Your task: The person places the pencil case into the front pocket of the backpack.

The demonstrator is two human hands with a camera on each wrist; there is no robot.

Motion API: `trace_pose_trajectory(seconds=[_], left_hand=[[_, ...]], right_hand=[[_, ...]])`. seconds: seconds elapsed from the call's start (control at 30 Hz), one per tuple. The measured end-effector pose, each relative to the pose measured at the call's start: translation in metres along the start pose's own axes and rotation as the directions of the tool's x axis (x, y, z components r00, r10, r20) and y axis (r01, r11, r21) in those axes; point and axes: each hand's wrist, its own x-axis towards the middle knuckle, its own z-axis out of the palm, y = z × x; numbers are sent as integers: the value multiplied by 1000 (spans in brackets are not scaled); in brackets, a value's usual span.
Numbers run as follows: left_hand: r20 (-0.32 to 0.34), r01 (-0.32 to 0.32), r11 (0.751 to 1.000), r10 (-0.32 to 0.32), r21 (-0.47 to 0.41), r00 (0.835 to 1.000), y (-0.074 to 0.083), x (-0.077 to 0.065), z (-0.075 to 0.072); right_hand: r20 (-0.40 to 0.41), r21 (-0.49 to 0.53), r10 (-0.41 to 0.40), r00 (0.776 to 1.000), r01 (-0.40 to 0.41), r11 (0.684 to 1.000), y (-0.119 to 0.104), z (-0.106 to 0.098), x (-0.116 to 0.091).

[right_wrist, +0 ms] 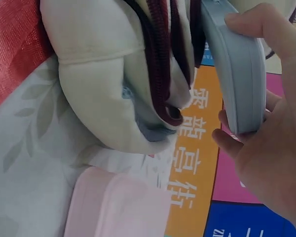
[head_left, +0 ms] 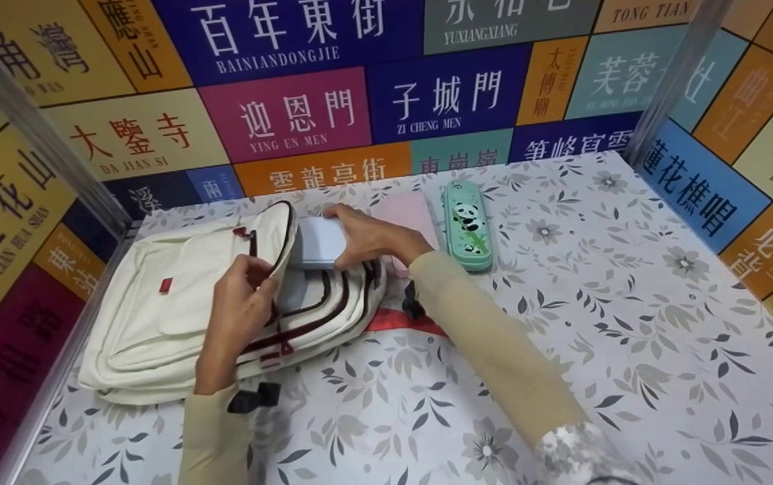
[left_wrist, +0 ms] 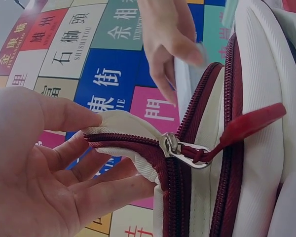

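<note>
A cream backpack [head_left: 134, 320] with dark red zippers lies on the table at the left, its top pocket unzipped. My left hand [head_left: 244, 306] pinches the zippered edge of the pocket flap [left_wrist: 126, 121] and holds it up. In my right hand [head_left: 374, 237] is a light blue, box-shaped case [head_left: 319, 244], gripped at its outer end between thumb and fingers. The far end of the case is at the pocket opening; the left wrist view shows only a sliver of it. Beside the flap hangs a red zipper pull [left_wrist: 254, 126].
Right of the backpack lie a pink case [head_left: 410, 212], partly behind my right arm, and a green panda pencil case [head_left: 468, 225]. A red strap [head_left: 403, 322] extends from under the bag. Printed panels [head_left: 306, 114] enclose the flowered table [head_left: 629, 323] at the back and sides.
</note>
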Motion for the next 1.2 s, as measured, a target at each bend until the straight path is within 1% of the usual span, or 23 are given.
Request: trace_pose_trajectory(seconds=[0.17,0.33,0.4,0.5,0.57,0.6,0.67,0.83,1.0,1.07,1.2], left_hand=[[9,8,1000,-8,-9,1000,0,-1,-1],[11,10,1000,-10,-9,1000,-1,0,-2],[10,11,1000,-11,-7,1000,-1,1,-2],[8,6,1000,-6,-11,1000,0,0,-2],[9,3,1000,-3,-9,1000,0,0,-1],[8,1,1000,-1,-13,1000,0,1,-1],[12,0,1000,0,-5,1000,1,0,-2],[12,-8,1000,8,11,1000,1,0,-3],[-1,-16,1000,16,0,1000,-1,0,-1],[-7,-18,1000,18,-2,1000,0,0,0],[6,-24,1000,24,-3,1000,1,0,0]], right_hand=[[21,-11,44,999,-44,999,8,2,1],[-3,-6,107,994,-107,994,17,1,-4],[-13,-7,152,988,-152,988,19,0,-6],[-28,-15,234,972,-234,972,21,-2,-8],[-42,-22,271,962,-272,962,21,-3,-9],[-50,-21,275,960,-277,961,21,-3,-8],[-66,-16,258,964,-260,965,20,-4,-6],[-67,26,214,974,-213,977,13,-1,-2],[-75,111,233,970,-224,968,10,11,1],[-78,121,231,970,-221,968,9,13,2],[-71,116,209,975,-200,973,8,14,3]])
